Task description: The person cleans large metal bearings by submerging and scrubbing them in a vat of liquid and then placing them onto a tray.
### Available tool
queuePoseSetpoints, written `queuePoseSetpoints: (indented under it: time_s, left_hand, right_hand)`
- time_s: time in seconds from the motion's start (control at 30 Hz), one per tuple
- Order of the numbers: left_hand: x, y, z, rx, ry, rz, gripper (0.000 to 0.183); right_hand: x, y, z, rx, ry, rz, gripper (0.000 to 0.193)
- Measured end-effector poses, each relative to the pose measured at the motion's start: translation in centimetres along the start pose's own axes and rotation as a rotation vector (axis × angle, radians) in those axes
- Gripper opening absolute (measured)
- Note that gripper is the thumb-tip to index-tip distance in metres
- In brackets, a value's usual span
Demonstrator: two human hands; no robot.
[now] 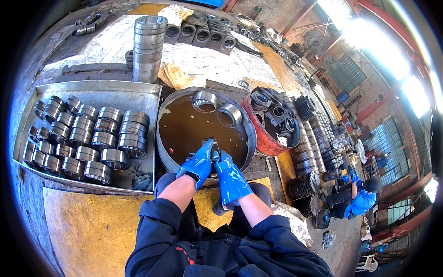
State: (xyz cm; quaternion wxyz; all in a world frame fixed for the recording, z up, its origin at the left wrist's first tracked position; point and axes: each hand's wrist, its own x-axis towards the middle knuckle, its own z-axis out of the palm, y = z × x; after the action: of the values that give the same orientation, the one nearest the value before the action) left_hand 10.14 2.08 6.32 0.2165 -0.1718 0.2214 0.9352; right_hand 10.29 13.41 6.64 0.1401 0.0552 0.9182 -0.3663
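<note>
A grey rectangular metal tray (pixel 138 96) of steel rings (pixel 133 134) lies left of that person's blue-gloved left hand (pixel 199 161), a round grey metal tub (pixel 251 138) of brown liquid (pixel 184 129) below it. Between them, it and the right hand (pixel 229 175) clasp a small dark metal piece (pixel 215 155).

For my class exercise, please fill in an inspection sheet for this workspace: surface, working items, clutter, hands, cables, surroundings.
Surface: stained yellow sheet on the floor.
Working items: small dark metal part, exact type unclear; round metal tub of brown liquid, two steel rings partly in it; metal tray of similar rings at left; red tub of dark parts at right.
Clutter: crumpled cloth in the tray's near right corner.
Hands: left hand and right hand, both blue-gloved, hold the part over the round tub.
Cables: nothing clearly seen.
Surroundings: co-worker at right; large fan beyond.
</note>
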Motion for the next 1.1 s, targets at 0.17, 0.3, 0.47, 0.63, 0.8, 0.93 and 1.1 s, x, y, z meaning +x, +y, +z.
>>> queuePoseSetpoints:
  time_s: [0.17,0.3,0.47,0.63,0.8,0.93,1.1]
  left_hand:
    - [1.8,-0.8,-0.3,0.004,-0.068,-0.016,0.034]
    - [2.2,0.2,-3.3,0.072,0.024,0.03,0.034]
    - [1.8,-0.8,-0.7,0.055,0.004,0.042,0.033]
    - [0.7,-0.1,-0.8,0.069,-0.03,0.024,0.033]
    - [0.2,0.0,0.0,0.054,0.031,0.028,0.032]
    - [-0.4,0.4,0.5,0.101,0.006,-0.009,0.033]
    - [0.1,0.2,-0.4,0.095,-0.021,0.027,0.031]
  right_hand:
    - [1.7,1.3,-0.2,-0.032,-0.012,0.016,0.055]
    - [-1.3,-2.8,0.5,-0.027,-0.019,0.015,0.054]
    - [-0.9,-1.0,-0.8,-0.014,0.047,0.017,0.054]
    - [-1.3,-1.6,-0.7,-0.004,0.037,0.041,0.053]
    - [-2.2,-2.6,-0.9,0.017,0.033,0.036,0.055]
    - [-2.3,-2.5,-1.4,0.003,0.045,0.017,0.056]
    - [-2.8,-3.8,-1.3,0.024,0.013,0.057,0.054]
